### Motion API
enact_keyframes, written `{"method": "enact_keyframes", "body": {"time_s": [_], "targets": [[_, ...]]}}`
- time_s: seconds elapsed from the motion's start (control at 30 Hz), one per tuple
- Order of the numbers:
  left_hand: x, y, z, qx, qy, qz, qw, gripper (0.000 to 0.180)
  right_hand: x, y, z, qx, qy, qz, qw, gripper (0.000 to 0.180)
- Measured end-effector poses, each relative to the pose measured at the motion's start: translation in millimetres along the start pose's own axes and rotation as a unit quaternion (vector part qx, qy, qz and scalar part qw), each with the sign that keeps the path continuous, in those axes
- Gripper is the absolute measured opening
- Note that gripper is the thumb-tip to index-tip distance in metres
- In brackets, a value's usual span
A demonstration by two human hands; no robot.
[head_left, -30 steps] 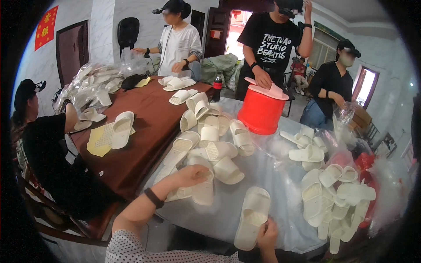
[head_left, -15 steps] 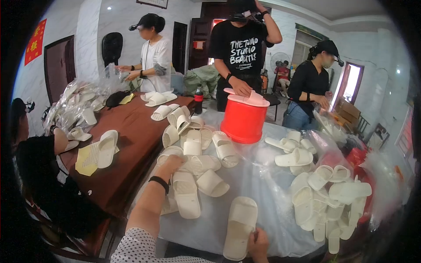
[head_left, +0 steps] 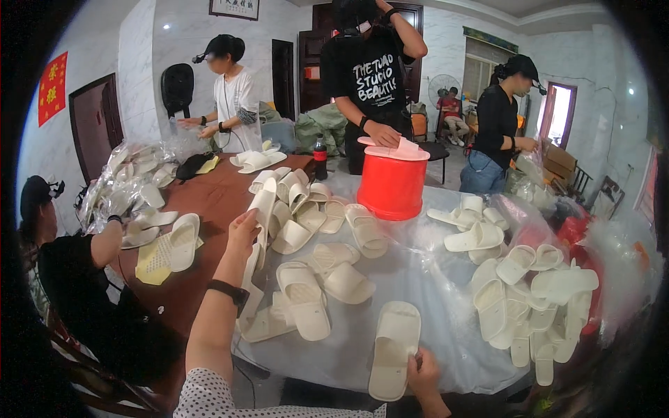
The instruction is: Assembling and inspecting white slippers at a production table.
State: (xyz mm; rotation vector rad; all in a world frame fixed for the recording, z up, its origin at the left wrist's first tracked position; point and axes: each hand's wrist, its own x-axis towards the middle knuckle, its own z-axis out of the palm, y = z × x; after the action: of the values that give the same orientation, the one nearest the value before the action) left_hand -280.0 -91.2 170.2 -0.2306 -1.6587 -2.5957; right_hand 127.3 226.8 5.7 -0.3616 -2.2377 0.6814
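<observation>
My left hand point(head_left: 241, 231) grips a cream slipper point(head_left: 263, 205), lifted and seen nearly edge-on at the left of a loose pile. My right hand point(head_left: 423, 373) pinches the side of another cream slipper point(head_left: 394, 352) near the table's front edge, its sole side lying lengthwise away from me. Between my hands lie several matching slippers, among them one with a textured strap point(head_left: 304, 296) and another tilted on its side point(head_left: 348, 282). Farther back the pile reaches a slipper point(head_left: 366, 230) close to a red bucket-shaped stool.
A person across from me rests a hand on a pink slipper point(head_left: 394, 148) atop the red stool point(head_left: 391, 184). More cream slippers point(head_left: 491, 306) are heaped at right beside clear plastic bags point(head_left: 620, 292). Co-workers handle slippers and bags at the brown table point(head_left: 202, 240). A dark bottle point(head_left: 320, 159) stands behind.
My left hand has lifted a slipper out of the pile and moved up and left with it. My right hand still holds its slipper, shifted slightly right in the view.
</observation>
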Motion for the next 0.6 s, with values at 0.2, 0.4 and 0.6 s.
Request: {"method": "enact_keyframes", "body": {"time_s": [0.2, 0.4, 0.6], "targets": [[-16, 27, 19, -0.123, -0.066, 0.087, 0.986, 0.038, -1, -8, -5, -0.010, 0.011, -0.006, 1.000, 0.026], [-52, 61, 52, -0.205, -0.119, 0.060, 0.970, 0.041, -5, -2, -1, -0.031, -0.002, 0.003, 1.000, 0.025], [-214, 35, 103, 0.281, -0.216, -0.048, 0.934, 0.043, 18, -13, -7, -0.085, -0.034, 0.109, 0.990, 0.025]]}}
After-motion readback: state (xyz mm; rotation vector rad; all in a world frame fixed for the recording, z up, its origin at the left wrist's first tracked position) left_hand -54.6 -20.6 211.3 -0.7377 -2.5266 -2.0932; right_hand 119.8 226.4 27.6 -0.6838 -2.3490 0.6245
